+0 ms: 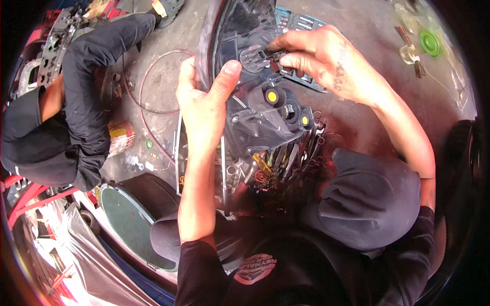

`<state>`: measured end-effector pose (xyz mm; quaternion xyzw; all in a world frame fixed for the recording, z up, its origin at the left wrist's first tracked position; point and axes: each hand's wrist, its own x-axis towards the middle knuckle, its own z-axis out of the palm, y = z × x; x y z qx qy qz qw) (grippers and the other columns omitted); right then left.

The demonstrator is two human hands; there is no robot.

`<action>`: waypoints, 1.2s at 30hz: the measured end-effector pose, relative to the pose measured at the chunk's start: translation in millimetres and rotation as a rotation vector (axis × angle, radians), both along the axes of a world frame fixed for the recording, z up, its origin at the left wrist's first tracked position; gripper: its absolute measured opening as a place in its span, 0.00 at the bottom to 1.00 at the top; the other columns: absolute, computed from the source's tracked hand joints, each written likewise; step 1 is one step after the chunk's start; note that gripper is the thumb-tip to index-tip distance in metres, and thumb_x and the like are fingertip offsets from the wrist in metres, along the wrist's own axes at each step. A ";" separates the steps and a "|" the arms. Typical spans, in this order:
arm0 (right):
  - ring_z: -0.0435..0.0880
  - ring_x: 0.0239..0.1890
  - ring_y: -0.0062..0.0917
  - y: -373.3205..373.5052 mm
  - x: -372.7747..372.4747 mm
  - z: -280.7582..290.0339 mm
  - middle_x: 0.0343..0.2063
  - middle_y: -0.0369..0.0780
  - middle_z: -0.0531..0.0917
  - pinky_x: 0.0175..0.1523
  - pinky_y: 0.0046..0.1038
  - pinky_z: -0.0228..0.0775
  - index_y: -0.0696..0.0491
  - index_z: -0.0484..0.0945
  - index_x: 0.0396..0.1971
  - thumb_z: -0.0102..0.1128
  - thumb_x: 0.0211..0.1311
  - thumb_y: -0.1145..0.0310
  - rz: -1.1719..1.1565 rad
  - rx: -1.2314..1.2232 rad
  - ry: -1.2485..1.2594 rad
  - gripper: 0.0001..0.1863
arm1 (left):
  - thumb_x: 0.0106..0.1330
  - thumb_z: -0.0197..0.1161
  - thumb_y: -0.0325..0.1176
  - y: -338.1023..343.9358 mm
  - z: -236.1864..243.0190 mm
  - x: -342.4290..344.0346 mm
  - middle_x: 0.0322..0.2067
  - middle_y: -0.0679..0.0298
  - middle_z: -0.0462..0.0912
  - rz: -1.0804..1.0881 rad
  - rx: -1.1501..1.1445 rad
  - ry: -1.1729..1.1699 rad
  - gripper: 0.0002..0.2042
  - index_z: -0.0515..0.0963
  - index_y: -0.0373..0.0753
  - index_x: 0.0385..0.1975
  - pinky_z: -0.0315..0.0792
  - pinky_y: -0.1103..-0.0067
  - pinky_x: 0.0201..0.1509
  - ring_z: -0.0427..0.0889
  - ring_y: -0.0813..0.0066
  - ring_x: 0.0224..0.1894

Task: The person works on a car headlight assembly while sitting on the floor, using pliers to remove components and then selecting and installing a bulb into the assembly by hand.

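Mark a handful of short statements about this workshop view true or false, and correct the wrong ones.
1. The left hand holds the black housing by its edge. True.
2. The right hand hangs empty. False: it pinches a small dark part at the housing.
3. Two yellow round spots show on the housing. True.
4. The round disc at the upper right is red. False: it is bright green.
5. The co-worker's sleeve is white. False: it is black.

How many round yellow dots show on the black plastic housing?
2: an upper round yellow dot and a lower yellow dot to its right on the black plastic housing; more may be hidden.
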<state>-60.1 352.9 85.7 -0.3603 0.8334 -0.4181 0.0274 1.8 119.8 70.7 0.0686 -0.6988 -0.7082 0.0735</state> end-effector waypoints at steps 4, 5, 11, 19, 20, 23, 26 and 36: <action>0.88 0.38 0.46 1.2 1.1 9.4 0.32 0.52 0.86 0.44 0.42 0.78 0.60 0.84 0.42 0.66 0.65 0.69 -0.042 0.018 -0.207 0.11 | 0.63 0.78 0.36 -1.1 -0.5 -0.7 0.35 0.65 0.85 0.009 -0.012 0.006 0.20 0.77 0.34 0.47 0.77 0.80 0.40 0.81 0.80 0.34; 0.85 0.31 0.36 2.9 -1.4 4.4 0.28 0.49 0.85 0.39 0.37 0.76 0.61 0.84 0.43 0.65 0.66 0.67 -0.031 0.020 -0.126 0.12 | 0.63 0.78 0.36 -0.4 0.6 -1.5 0.35 0.65 0.85 0.006 -0.009 0.008 0.20 0.77 0.34 0.47 0.77 0.80 0.40 0.81 0.80 0.34; 0.84 0.28 0.38 -7.8 -1.6 32.4 0.24 0.48 0.84 0.37 0.37 0.74 0.62 0.83 0.39 0.64 0.65 0.70 -0.048 0.141 -0.171 0.10 | 0.63 0.78 0.35 2.1 7.8 -1.3 0.34 0.66 0.84 0.000 -0.018 0.005 0.19 0.77 0.34 0.46 0.77 0.80 0.41 0.80 0.81 0.33; 0.83 0.34 0.50 -14.8 2.4 36.9 0.27 0.54 0.82 0.41 0.44 0.72 0.62 0.82 0.38 0.62 0.63 0.73 -0.015 0.272 -0.054 0.08 | 0.64 0.77 0.32 -0.2 0.1 -1.5 0.37 0.66 0.85 -0.012 -0.015 0.024 0.17 0.78 0.33 0.45 0.76 0.81 0.44 0.80 0.82 0.37; 0.83 0.34 0.51 -14.9 0.1 31.5 0.27 0.55 0.82 0.40 0.45 0.72 0.63 0.82 0.36 0.61 0.62 0.75 0.009 0.247 0.014 0.07 | 0.64 0.77 0.32 -0.2 -0.3 -1.2 0.37 0.66 0.85 -0.011 -0.016 0.022 0.17 0.78 0.33 0.45 0.76 0.81 0.44 0.80 0.82 0.37; 0.82 0.32 0.53 -7.6 0.2 31.1 0.28 0.56 0.82 0.39 0.47 0.73 0.62 0.79 0.31 0.59 0.60 0.75 0.043 0.236 0.112 0.05 | 0.64 0.76 0.32 1.9 1.8 -0.5 0.37 0.65 0.85 0.004 -0.018 0.036 0.16 0.78 0.33 0.45 0.76 0.81 0.45 0.80 0.81 0.37; 0.80 0.29 0.55 -8.3 1.7 39.4 0.26 0.55 0.80 0.36 0.48 0.72 0.61 0.76 0.27 0.57 0.58 0.74 0.081 0.229 0.121 0.05 | 0.64 0.77 0.32 3.6 3.4 1.6 0.37 0.65 0.85 0.015 -0.013 0.040 0.16 0.78 0.33 0.44 0.76 0.81 0.45 0.81 0.81 0.37; 0.81 0.33 0.53 -20.9 -0.2 18.0 0.23 0.54 0.79 0.38 0.46 0.72 0.64 0.75 0.28 0.60 0.50 0.80 0.035 0.254 0.201 0.05 | 0.65 0.76 0.35 0.6 -6.6 2.2 0.36 0.65 0.85 0.028 -0.001 -0.003 0.16 0.78 0.33 0.44 0.76 0.80 0.44 0.81 0.81 0.36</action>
